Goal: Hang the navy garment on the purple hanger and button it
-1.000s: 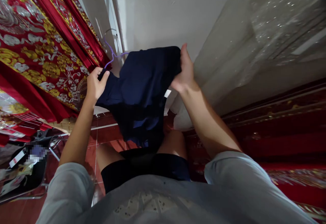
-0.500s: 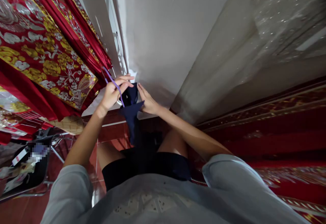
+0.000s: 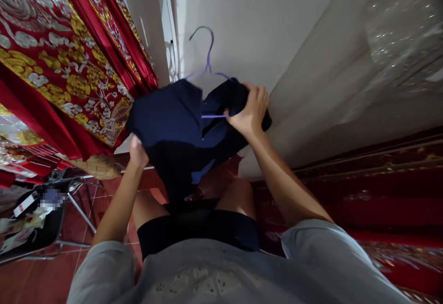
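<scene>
A dark navy garment (image 3: 166, 115) hangs spread out in front of me, with a purple wire hanger (image 3: 208, 69) inside its shoulders. The hanger's hook points up, and its lower bar shows through the neck opening. On the right, my right hand (image 3: 249, 110) is closed around the garment's shoulder, with the thumb at the neck opening by the bar. At the garment's left edge, my left hand (image 3: 137, 152) is closed on the cloth, its fingers mostly hidden behind it. The lower part of the garment falls in dark folds above my knees.
Red cloth with gold and silver embroidery (image 3: 79, 82) hangs close on the left. Below it stands a black folding chair (image 3: 41, 244) with small items on it. A pale wall (image 3: 249, 27) is ahead, and clear plastic sheeting (image 3: 398, 36) covers the right side.
My hands have moved apart, my right hand to the right and upward, my left slightly down and left. The bunched navy garment is now spread out, with the hanger's hook showing above it.
</scene>
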`<move>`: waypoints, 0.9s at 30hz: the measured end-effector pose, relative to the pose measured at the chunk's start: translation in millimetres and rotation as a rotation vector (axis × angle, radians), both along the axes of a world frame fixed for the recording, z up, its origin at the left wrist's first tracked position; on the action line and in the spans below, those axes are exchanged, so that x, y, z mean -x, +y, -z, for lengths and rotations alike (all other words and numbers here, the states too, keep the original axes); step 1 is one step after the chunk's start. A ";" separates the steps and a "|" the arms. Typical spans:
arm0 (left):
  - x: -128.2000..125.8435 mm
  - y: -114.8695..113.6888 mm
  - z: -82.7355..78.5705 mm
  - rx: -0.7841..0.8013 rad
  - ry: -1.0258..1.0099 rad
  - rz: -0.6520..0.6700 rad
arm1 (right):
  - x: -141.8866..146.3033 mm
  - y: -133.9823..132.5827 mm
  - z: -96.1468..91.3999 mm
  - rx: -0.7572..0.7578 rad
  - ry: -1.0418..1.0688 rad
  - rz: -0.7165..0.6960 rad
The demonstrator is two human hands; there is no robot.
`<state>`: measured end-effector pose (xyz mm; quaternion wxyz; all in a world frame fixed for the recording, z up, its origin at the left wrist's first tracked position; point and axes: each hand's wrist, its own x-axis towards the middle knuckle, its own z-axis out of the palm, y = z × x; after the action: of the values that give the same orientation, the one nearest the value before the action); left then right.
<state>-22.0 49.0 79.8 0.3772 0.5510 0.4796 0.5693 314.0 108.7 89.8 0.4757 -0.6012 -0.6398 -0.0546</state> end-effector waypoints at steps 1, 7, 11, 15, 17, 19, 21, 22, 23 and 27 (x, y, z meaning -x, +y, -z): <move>0.6 -3.9 8.8 0.011 -0.057 0.021 | 2.8 4.1 -9.4 0.015 0.009 0.019; -13.9 -6.4 42.0 0.015 -0.397 -0.158 | 38.4 4.1 -46.3 0.019 -0.058 -0.230; -14.5 -18.7 56.3 0.091 -0.531 -0.406 | 38.9 -28.6 -36.2 -0.014 -0.021 -0.401; -34.5 -46.1 73.6 0.268 -0.697 -0.438 | 65.4 -52.3 11.8 -0.111 0.408 -0.463; -52.3 -56.9 79.8 0.345 -0.755 -0.404 | 96.2 -59.3 48.4 -0.079 0.739 -0.297; -67.6 -63.4 83.0 0.405 -0.782 -0.345 | 127.9 -67.5 84.8 0.122 0.939 -0.149; -74.4 -66.2 83.4 0.425 -0.773 -0.297 | 149.9 -77.5 112.7 0.452 1.008 -0.239; -73.8 -66.6 82.9 0.422 -0.760 -0.296 | 155.0 -82.5 121.9 0.583 1.021 -0.308; -70.7 -66.5 82.3 0.411 -0.738 -0.312 | 156.1 -86.8 127.7 0.682 1.020 -0.368; -48.5 -64.8 84.0 0.216 -0.598 -0.501 | 133.4 -94.7 126.1 0.743 0.933 -0.374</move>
<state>26.5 -15.8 -4.1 0.4054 0.1842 0.5254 0.7250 180.6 14.0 -36.3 0.4657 -0.5648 -0.4352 0.5240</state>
